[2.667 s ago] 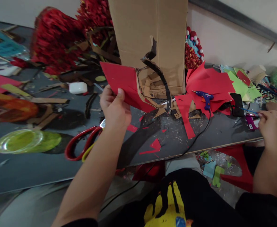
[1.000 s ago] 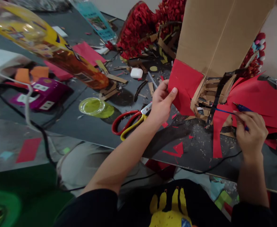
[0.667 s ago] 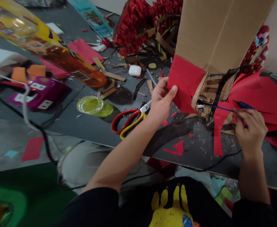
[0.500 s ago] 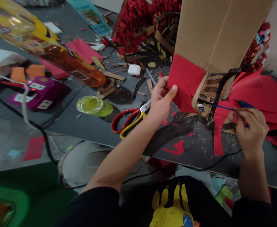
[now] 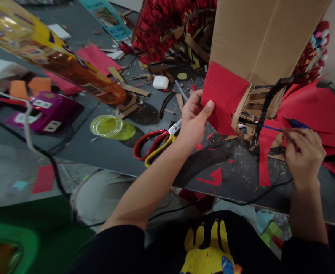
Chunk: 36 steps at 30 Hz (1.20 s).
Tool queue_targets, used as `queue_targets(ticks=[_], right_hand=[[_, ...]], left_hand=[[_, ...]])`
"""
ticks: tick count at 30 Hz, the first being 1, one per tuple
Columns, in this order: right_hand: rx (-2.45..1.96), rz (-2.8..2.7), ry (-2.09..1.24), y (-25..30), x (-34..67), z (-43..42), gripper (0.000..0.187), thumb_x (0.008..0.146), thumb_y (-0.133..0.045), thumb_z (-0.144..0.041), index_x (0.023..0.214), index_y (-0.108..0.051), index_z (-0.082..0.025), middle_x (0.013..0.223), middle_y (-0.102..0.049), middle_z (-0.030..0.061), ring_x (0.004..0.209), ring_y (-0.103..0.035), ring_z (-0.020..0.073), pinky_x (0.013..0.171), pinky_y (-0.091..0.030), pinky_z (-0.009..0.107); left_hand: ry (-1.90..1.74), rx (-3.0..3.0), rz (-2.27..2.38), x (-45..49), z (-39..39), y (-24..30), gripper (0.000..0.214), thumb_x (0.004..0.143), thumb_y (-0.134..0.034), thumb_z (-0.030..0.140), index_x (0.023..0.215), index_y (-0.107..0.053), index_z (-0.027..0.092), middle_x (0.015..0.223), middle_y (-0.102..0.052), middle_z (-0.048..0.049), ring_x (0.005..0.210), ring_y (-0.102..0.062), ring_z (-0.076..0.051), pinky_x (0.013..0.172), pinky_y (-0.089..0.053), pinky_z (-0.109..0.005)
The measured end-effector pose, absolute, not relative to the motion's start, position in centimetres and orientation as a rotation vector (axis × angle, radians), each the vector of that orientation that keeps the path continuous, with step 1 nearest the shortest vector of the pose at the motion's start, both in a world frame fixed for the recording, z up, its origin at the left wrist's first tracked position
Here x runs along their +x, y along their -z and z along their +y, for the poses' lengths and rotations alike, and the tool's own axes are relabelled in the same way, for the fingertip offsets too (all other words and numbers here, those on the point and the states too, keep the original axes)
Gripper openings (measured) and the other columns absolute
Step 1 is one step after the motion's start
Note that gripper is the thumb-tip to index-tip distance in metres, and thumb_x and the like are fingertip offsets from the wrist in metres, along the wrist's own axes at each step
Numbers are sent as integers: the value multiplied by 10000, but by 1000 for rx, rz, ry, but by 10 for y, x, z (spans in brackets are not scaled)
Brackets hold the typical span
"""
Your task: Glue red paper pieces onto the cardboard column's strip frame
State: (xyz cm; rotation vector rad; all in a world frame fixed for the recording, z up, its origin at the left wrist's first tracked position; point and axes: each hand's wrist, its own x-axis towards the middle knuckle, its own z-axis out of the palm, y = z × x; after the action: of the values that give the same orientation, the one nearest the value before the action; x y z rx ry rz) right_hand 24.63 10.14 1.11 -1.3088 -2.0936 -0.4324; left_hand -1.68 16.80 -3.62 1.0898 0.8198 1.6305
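Observation:
My left hand (image 5: 194,118) pinches the edge of a cardboard piece faced with red paper (image 5: 224,97), thumb in front and fingers behind. In my right hand (image 5: 304,154) is a slim paintbrush with a blue handle (image 5: 270,128). Its dark tip reaches into the open end of the cardboard frame (image 5: 264,101), beside a black-painted strip (image 5: 267,104). Whether the tip touches the cardboard I cannot tell. Just behind my right fingers lies a dark blue tool with a pointed tip (image 5: 297,123), partly hidden. A cut red paper strip (image 5: 265,163) lies below the frame.
Red-and-yellow-handled scissors (image 5: 153,146) lie by my left forearm. Further left are a yellow-green cup (image 5: 113,127), a tall bottle of amber liquid (image 5: 87,76) and a purple power socket (image 5: 49,112). Tall cardboard (image 5: 264,38) rises behind. Paper scraps (image 5: 216,177) litter the table.
The view has shifted slightly. Both hands keep their grips, and the brush stays at the opening of the cardboard frame with hardly any movement.

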Motion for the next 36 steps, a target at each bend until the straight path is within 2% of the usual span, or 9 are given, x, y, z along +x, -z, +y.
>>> queue_targets(ticks=[15,28,36], right_hand=[[-1337,-2083,445,-11,249,102,203,839,-553,-103,961,-654,-229,847,-647,22,793,-591,145,720,-456,289],[-1351,-2087,453,-10,250,102,246,825,-548,-85,991,-661,-229,864,-643,35,825,-593,153,755,-469,287],[-1371,-2092,473,-10,250,101,264,835,-540,-104,1016,-662,-251,871,-635,34,825,-583,159,764,-469,300]], left_hand=[[-1630,1076,773,-17,169,35,391,732,-718,516,972,-578,241,1024,-666,-26,1236,-553,-247,1028,-498,-393],[-1644,1058,764,-18,170,34,380,719,-733,506,945,-586,238,970,-670,-16,1150,-606,-232,999,-514,-376],[-1624,1093,805,-19,169,36,377,744,-702,517,965,-579,237,1034,-645,-29,1221,-550,-256,989,-515,-396]])
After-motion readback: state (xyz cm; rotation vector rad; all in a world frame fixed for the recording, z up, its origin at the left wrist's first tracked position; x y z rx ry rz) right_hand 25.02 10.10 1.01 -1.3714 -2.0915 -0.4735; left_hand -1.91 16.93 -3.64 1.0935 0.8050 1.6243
